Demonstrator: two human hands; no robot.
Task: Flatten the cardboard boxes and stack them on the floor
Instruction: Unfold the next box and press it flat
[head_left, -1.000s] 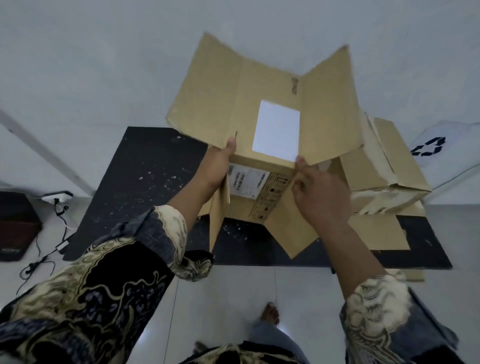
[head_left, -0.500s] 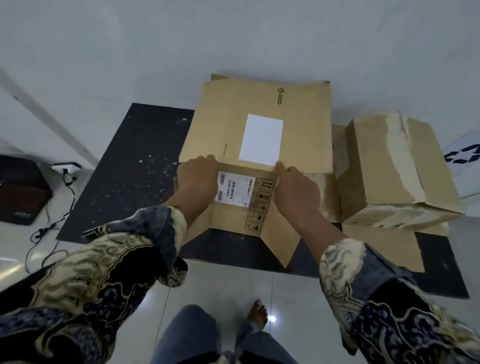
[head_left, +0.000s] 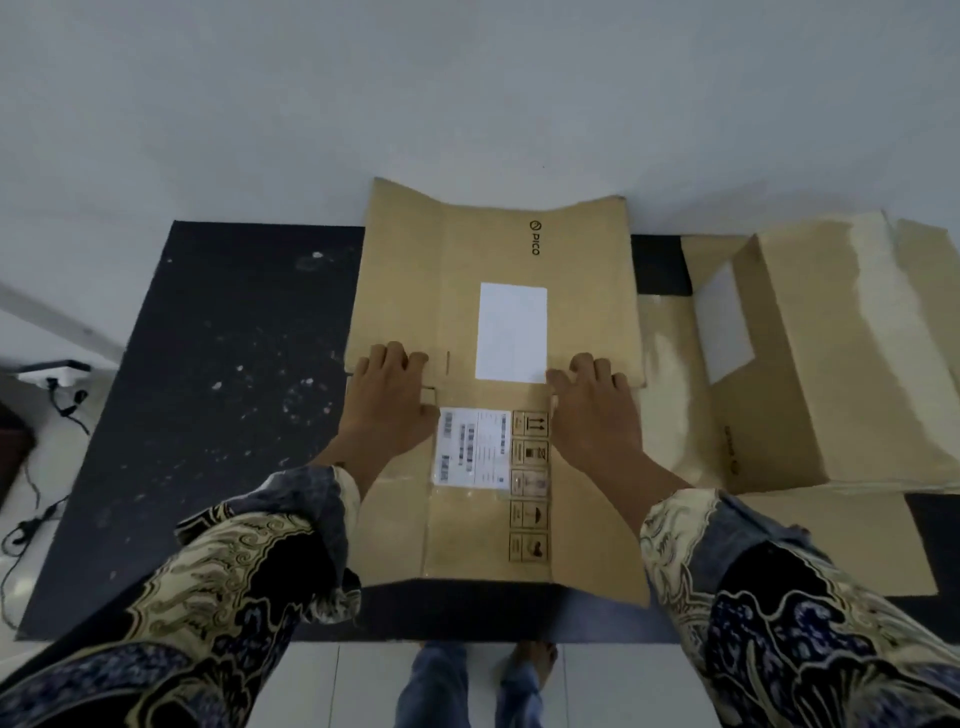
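Brown corrugated cardboard: one flattened box (head_left: 493, 395), lying flat on a black speckled mat (head_left: 218, 415) that covers part of the white tiled floor (head_left: 311, 680). Upper panel carries a blank white label (head_left: 511, 332) and a small printed logo (head_left: 535, 238); lower panel carries a barcoded shipping label (head_left: 474, 447) beside a column of handling symbols (head_left: 529, 486). Left hand (head_left: 392, 400) rests palm-down on the left part of the fold line between the panels, fingers spread, its grip released. Right hand (head_left: 595, 410) rests palm-down on the right part of the same line, just beside the white label, its grip likewise released, pressing rather than grasping. Both arms wear patterned dark sleeves (head_left: 249, 587). Second cardboard box (head_left: 841, 364), still standing with volume, sits on the mat to the right, touching the flattened one along its flap. Cable and socket (head_left: 54, 376) lie at the far left edge. Denim-clad knees and a bare foot (head_left: 530, 657) show at the bottom.
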